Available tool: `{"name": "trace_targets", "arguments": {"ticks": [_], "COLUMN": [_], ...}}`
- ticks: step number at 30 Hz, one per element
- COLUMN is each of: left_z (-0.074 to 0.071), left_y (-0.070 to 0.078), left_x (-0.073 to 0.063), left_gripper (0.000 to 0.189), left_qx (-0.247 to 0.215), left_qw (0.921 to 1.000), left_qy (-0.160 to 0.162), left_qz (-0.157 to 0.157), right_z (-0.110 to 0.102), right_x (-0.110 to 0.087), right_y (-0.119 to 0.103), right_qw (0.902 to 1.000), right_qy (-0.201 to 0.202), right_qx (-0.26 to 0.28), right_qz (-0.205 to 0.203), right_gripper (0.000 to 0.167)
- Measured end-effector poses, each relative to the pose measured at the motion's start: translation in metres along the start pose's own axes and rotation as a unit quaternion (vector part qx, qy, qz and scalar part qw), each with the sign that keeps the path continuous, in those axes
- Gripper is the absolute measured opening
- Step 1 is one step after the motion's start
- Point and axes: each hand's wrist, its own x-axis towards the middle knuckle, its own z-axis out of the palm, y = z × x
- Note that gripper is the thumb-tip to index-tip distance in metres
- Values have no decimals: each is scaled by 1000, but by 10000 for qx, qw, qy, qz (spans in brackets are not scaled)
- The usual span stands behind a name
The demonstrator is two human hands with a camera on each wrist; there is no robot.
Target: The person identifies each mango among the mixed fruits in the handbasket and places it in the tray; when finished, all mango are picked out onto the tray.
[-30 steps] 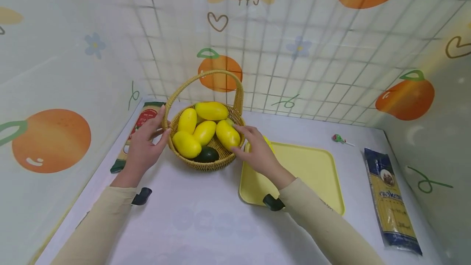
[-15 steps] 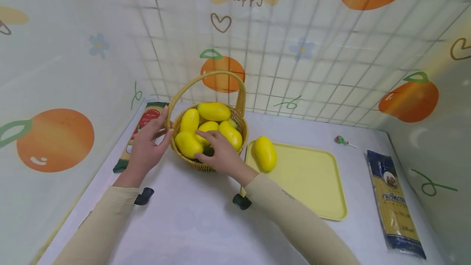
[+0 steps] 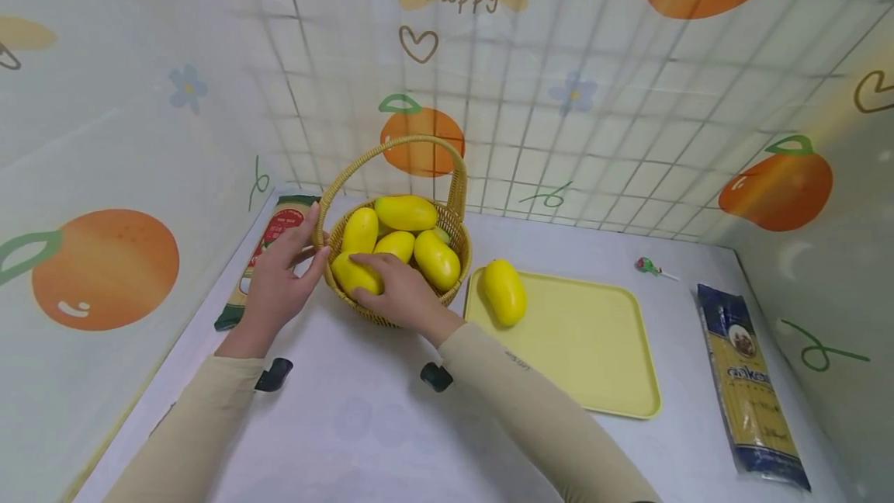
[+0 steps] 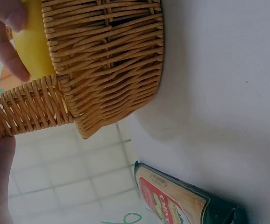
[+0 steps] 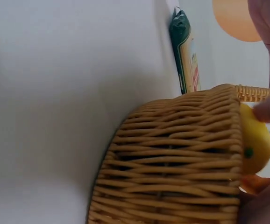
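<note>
A wicker basket (image 3: 377, 317) holding several yellow mangoes stands at the back, left of centre. My left hand (image 3: 278, 279) holds the left foot of its arched handle (image 3: 344, 175), fingers behind and thumb in front. Reaching in over the front rim, my right hand (image 3: 407, 293) grips the front-left mango (image 3: 351, 273) between thumb and fingers. That mango (image 5: 256, 140) shows just past the wicker rim in the right wrist view, low in the basket. Another mango (image 3: 504, 293) lies on the left end of a yellow tray (image 3: 601, 355). My right hand covers the front of the basket's inside.
Behind my left hand lies a green and red pack (image 3: 282, 222), beside the basket. A lollipop (image 3: 649, 267) lies beyond the tray, and a blue and yellow pasta pack (image 3: 750, 386) lies at the far right. Printed curtain walls close in the back and sides.
My right hand has moved left from the basket's right rim, across its front, and taken hold of the front-left mango. My left hand stays on the handle.
</note>
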Motion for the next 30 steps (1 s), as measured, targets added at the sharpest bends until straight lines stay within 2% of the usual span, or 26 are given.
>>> {"name": "trace_targets", "arguments": {"ticks": [11, 16, 21, 30], "left_z": [2, 2, 1, 1], "left_y": [-1, 0, 2, 0], "left_x": [1, -1, -2, -1], "left_gripper": [85, 84, 84, 83], "left_qx": [25, 2, -50, -73], "left_qw": [10000, 10000, 10000, 9999], "left_qy": [43, 25, 34, 114], "left_qz": [47, 18, -56, -18], "right_z": [-4, -5, -8, -26], "right_x": [-4, -8, -13, -44], "right_y": [3, 6, 10, 15], "right_qw": [9995, 9996, 9983, 9911], "right_qy": [103, 270, 444, 840], "right_qx": [-282, -33, 385, 1031], "right_qz": [-48, 74, 21, -49], "right_gripper": [54, 52, 52, 52]}}
